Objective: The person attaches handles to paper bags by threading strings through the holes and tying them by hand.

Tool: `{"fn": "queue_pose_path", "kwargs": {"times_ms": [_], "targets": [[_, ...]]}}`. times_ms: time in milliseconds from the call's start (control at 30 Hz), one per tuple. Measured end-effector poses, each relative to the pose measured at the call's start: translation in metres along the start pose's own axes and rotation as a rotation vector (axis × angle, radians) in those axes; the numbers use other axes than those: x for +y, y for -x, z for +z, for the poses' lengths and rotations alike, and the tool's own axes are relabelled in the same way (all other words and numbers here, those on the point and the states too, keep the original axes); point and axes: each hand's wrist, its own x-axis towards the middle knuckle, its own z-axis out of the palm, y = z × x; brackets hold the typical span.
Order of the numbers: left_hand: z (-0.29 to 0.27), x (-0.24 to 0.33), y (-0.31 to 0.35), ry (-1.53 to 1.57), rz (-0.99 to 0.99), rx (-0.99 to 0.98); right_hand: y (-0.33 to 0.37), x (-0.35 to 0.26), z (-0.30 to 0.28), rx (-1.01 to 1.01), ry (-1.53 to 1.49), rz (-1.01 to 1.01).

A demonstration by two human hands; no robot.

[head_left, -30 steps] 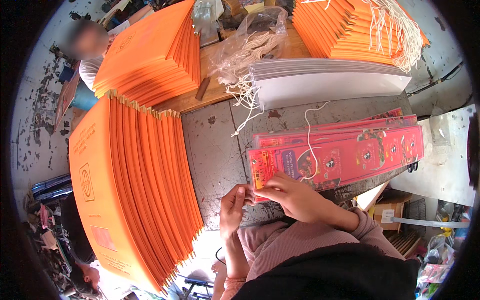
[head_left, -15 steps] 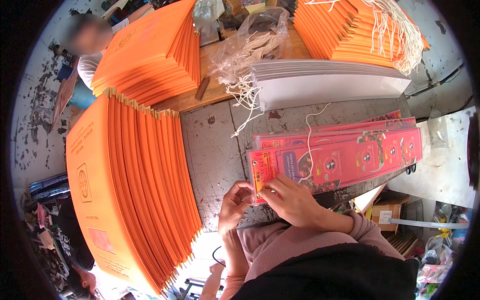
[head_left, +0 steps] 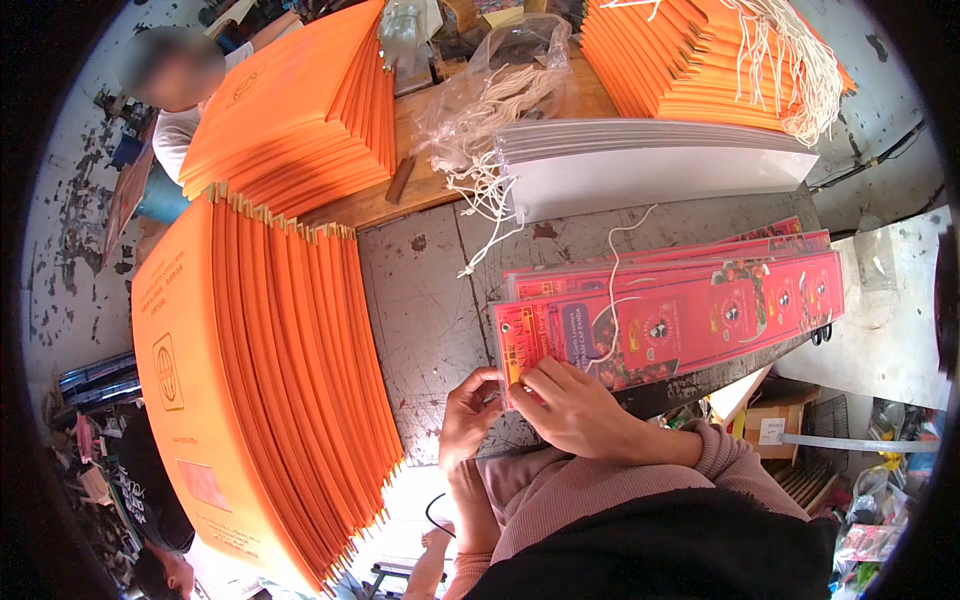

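A stack of long red printed cards in clear plastic [head_left: 690, 320] lies on the worn grey table before me. My left hand [head_left: 470, 415] is closed at the near left corner of the top card, fingertips pinching its edge. Against the same corner, my right hand [head_left: 582, 412] has thumb and fingers pressed together. A white cord [head_left: 615, 290] runs over the cards and down into the right hand, whose fingers hide its end. Near the far left corner of the top card is a small round hole [head_left: 505, 328].
Tall stacks of orange folders [head_left: 290, 370] stand at the left, with more at the far left [head_left: 290, 110] and far right [head_left: 660, 70]. Behind the cards lie white-backed boards [head_left: 660, 175] with knotted cords. Beyond are a plastic bag of cords [head_left: 510, 95] and a person [head_left: 175, 140].
The view has shifted slightly. My hands stay at the card's corner, with the right fingers bent a little differently; the cord still runs into the right hand.
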Motion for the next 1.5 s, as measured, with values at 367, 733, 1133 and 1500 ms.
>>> {"fn": "queue_pose_path", "kwargs": {"times_ms": [367,733,1133,1500], "targets": [[0.003,0.004,0.002,-0.004,-0.024,0.039,-0.003,-0.008,0.003,-0.022,0.091,0.025],[0.006,-0.008,0.0,0.013,-0.075,0.166,-0.01,-0.01,-0.004,-0.1,0.188,0.091],[0.015,-0.015,-0.02,0.867,0.216,0.455,0.015,0.057,-0.08,-0.489,-0.449,0.312],[0.022,-0.002,-0.045,-0.492,0.405,0.67,0.016,0.106,-0.097,0.701,-2.158,0.368]]}}
